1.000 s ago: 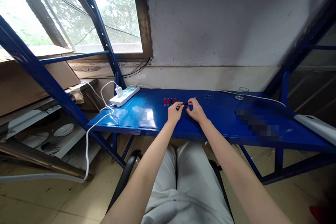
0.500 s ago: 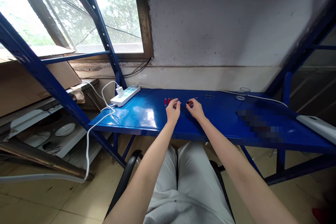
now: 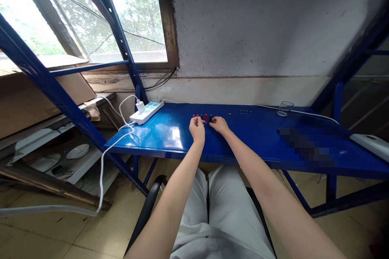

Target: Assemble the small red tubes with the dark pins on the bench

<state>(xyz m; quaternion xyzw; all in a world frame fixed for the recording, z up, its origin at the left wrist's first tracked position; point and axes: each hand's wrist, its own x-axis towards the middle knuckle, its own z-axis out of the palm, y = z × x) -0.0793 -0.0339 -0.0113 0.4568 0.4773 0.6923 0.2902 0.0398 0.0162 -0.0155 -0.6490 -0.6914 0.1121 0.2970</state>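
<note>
Several small upright red pieces and dark pieces stand in a short row on the blue table [image 3: 255, 137], partly hidden behind my hands. One red piece [image 3: 206, 117] shows between the hands. My left hand [image 3: 198, 130] is closed in a pinch at the row's left part; anything in its fingertips is too small to make out. Just to the right, my right hand [image 3: 220, 124] has its fingers closed at a small black piece [image 3: 210, 118], beside the red one. Farther right lie several tiny metal parts [image 3: 245, 112] in rows.
A white power strip [image 3: 147, 112] with a plugged-in charger lies at the left, its cable [image 3: 102, 170] hanging over the edge. At the right are a clear glass [image 3: 285, 108], a blurred dark object [image 3: 306, 145] and a white device [image 3: 370, 147]. Blue frame posts flank the table.
My right hand has moved left with the black piece, close to the left hand. The left hand has shifted slightly left and down, and the view has turned a little.
</note>
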